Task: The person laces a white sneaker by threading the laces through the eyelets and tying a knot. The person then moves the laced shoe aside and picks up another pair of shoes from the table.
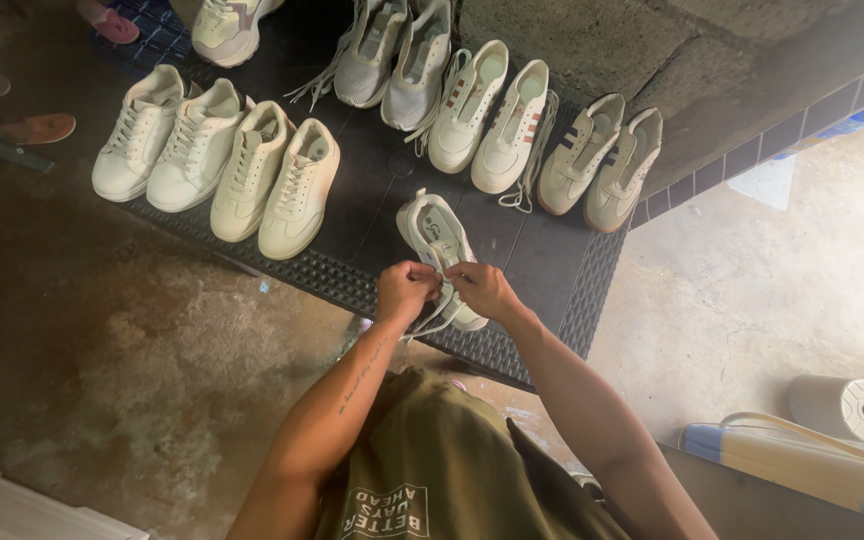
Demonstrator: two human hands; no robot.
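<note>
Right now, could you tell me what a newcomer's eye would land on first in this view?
First, the left hand and right hand meeting low in the middle, both pinching the laces of a single white sneaker near the front edge of a dark woven table. Behind it, rows of pale sneakers: a plain cream four at the left, and striped pairs towards the right.

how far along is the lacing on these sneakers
Looks done: the four cream sneakers in the left row sit laced. In hand: the left hand and right hand pinch the laces of the single white sneaker at the dark mat's front edge. Likely left: the striped pairs behind, whose loose laces trail onto the mat.
</note>
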